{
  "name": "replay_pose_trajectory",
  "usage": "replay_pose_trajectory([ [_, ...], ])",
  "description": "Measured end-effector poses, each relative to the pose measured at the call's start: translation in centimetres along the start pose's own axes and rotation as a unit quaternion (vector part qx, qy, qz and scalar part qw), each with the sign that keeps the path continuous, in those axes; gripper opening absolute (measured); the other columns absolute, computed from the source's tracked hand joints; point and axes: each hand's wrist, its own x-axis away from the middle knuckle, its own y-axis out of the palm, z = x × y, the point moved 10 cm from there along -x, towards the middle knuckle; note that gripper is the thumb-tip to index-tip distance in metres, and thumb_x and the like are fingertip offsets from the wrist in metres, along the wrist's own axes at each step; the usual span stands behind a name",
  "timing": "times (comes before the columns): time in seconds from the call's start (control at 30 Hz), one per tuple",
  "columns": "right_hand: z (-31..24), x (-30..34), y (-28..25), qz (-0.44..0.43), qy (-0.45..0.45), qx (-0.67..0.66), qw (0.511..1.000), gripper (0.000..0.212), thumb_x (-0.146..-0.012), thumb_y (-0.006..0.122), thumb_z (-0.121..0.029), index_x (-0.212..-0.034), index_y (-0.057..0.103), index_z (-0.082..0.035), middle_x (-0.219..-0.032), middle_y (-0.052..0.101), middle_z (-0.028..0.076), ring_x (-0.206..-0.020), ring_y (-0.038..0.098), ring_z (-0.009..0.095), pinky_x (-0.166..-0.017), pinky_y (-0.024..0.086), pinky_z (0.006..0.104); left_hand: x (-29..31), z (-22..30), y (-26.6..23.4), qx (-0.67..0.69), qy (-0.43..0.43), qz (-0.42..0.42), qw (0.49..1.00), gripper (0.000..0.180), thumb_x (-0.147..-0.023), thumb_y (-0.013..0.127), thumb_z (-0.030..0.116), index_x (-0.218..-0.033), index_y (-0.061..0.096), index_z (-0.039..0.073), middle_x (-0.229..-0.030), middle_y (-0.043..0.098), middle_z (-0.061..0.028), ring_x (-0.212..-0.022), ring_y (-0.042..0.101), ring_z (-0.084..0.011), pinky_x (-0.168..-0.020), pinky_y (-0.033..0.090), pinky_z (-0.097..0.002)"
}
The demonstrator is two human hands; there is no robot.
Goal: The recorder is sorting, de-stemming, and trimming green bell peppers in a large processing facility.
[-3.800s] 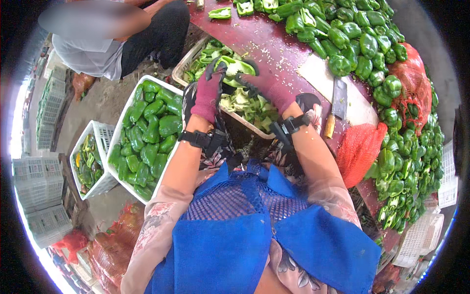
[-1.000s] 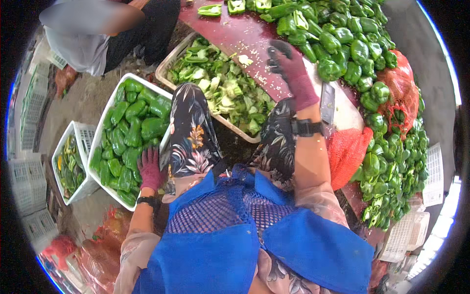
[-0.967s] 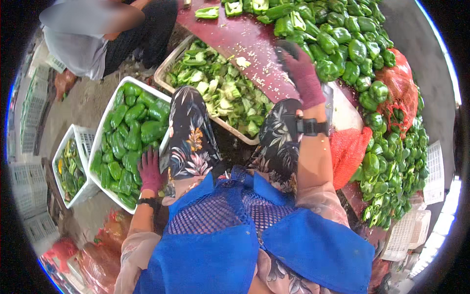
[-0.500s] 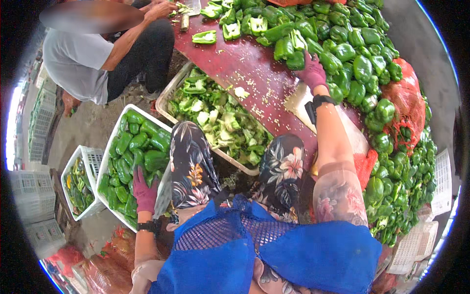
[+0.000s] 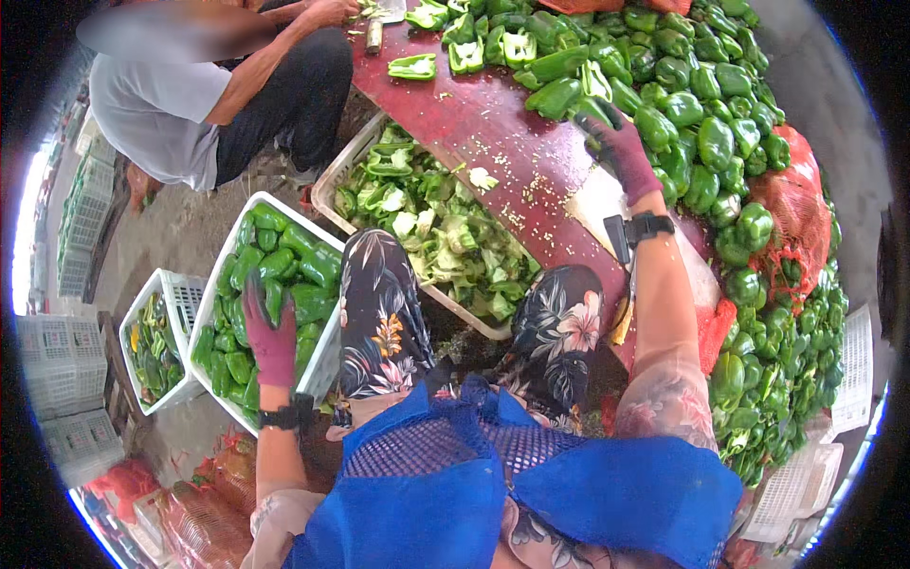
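Observation:
My left hand [image 5: 269,330], in a maroon glove with dark fingers, rests open over the whole green bell peppers [image 5: 308,264] in a white crate [image 5: 201,322]. Its fingers are spread, touching the peppers. My right hand [image 5: 621,156], gloved alike, reaches to the near edge of a large heap of green peppers [image 5: 716,142] on the red tabletop. Its fingers look apart, beside a cut pepper [image 5: 595,82] and a whole pepper [image 5: 554,98]. Its palm is partly hidden. A pale board [image 5: 592,204] lies below that wrist. Several halved peppers [image 5: 465,57] sit farther left.
A crate of pepper scraps [image 5: 327,194] stands before my knees, under the red table's [image 5: 455,123] edge. A smaller crate [image 5: 156,403] sits at left. Another person [image 5: 156,114] crouches at upper left, hands over the table. A red mesh sack [image 5: 791,199] leans in the heap.
My left hand has moved up and slightly left over the crate. My right hand has turned and drawn slightly right; the pepper at its fingertips no longer shows. The view has shifted a little.

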Motion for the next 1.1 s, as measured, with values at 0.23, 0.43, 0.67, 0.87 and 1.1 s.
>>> replay_pose_trajectory([
  [0.23,-9.7,11.1,11.7,-0.237,0.091,-0.541,0.802,0.059,-0.085,0.053,-0.053,-0.125,0.049,-0.009,-0.114,0.06,0.014,-0.097,0.061,0.034,-0.079,0.053,0.0461,-5.8,13.0,5.6,0.4,-0.001,-0.19,0.896,0.053,-0.088,0.054,0.011,-0.138,0.035,0.007,-0.13,0.048,-0.0057,-0.117,0.045,-0.0147,-0.097,0.038,-0.033],
  [0.43,-4.2,11.1,18.9,-0.139,-0.02,-0.462,0.876,0.043,-0.088,0.058,-0.02,-0.126,0.046,-0.004,-0.109,0.06,0.016,-0.096,0.06,0.023,-0.087,0.047,0.0325,-2.9,20.3,17.3,0.729,-0.196,-0.326,0.569,0.049,-0.094,0.04,0.051,-0.127,0.046,0.015,-0.121,0.053,-0.0026,-0.106,0.053,-0.0175,-0.086,0.047,-0.0375],
  [0.67,-5.2,13.6,18.7,-0.015,-0.165,0.114,0.98,0.072,-0.073,0.066,-0.04,-0.133,0.037,-0.013,-0.122,0.049,0.023,-0.11,0.05,0.039,-0.092,0.043,0.0441,-2.5,14.6,19.8,0.716,-0.287,-0.289,0.567,0.048,-0.091,0.046,0.048,-0.122,0.05,0.011,-0.113,0.06,-0.0064,-0.096,0.061,-0.0213,-0.083,0.051,-0.0401],
  [0.87,-8.8,15.8,19.4,-0.036,-0.186,0.283,0.94,0.074,-0.071,0.069,-0.041,-0.13,0.04,-0.008,-0.121,0.049,0.02,-0.108,0.052,0.037,-0.089,0.045,0.0424,-1.7,14.2,17.4,0.646,-0.306,-0.303,0.631,0.053,-0.091,0.048,0.048,-0.127,0.048,0.009,-0.111,0.06,-0.0052,-0.092,0.061,-0.0185,-0.076,0.054,-0.0361],
  [1.1,-10.8,17.6,20.2,-0.031,-0.277,0.322,0.905,0.061,-0.075,0.066,-0.028,-0.125,0.041,-0.004,-0.113,0.053,0.019,-0.095,0.058,0.034,-0.079,0.049,0.0421,-0.6,14.4,16.7,0.608,-0.279,-0.339,0.662,0.067,-0.084,0.053,0.057,-0.135,0.039,0.015,-0.136,0.039,-0.0056,-0.113,0.049,-0.029,-0.081,0.051,-0.0504],
])
